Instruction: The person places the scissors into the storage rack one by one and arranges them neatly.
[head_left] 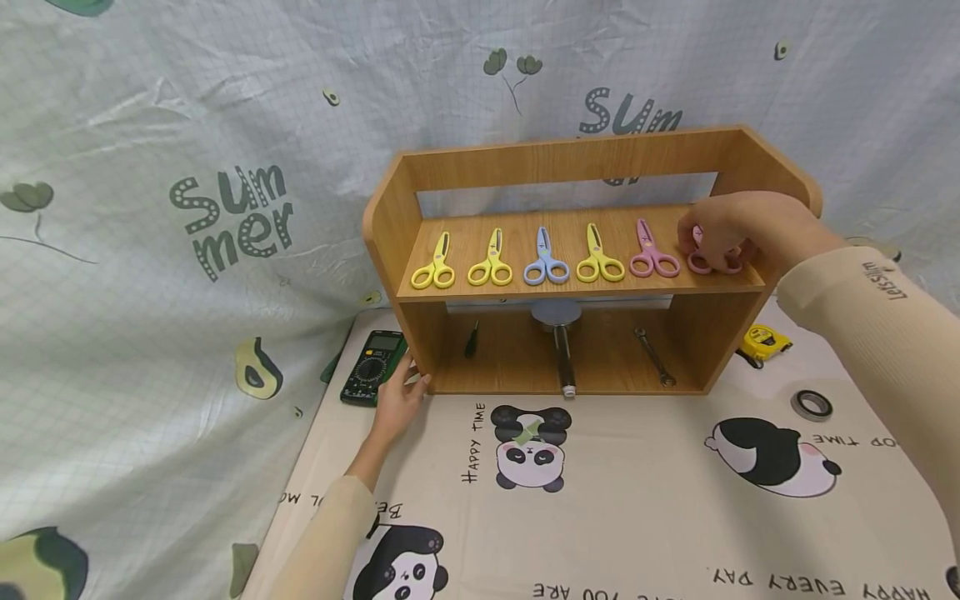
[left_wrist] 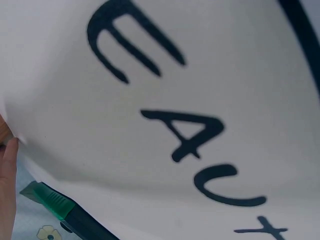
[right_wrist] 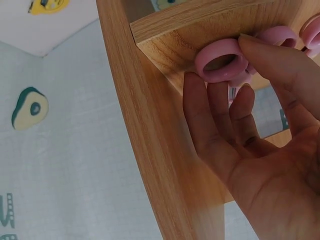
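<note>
My right hand (head_left: 723,229) is at the right end of the upper shelf, its thumb and fingers around the handles of a pair of pink scissors (right_wrist: 220,60). A second pair of pink scissors (head_left: 652,250) lies just left of it, then yellow scissors (head_left: 597,254), blue scissors (head_left: 545,257) and two more yellow pairs, blades toward the back. My left hand (head_left: 400,404) touches the lower left corner of the wooden shelf (head_left: 570,158) with fingers extended, beside a green multimeter (head_left: 375,367). The left wrist view shows only part of this hand.
On the lower level lie a small screwdriver (head_left: 472,340), a black-handled tool with a round metal head (head_left: 557,313) and a wrench (head_left: 655,357). Right of the shelf are a yellow tape measure (head_left: 765,342) and a roll of tape (head_left: 812,405). A printed curtain (head_left: 225,100) hangs behind.
</note>
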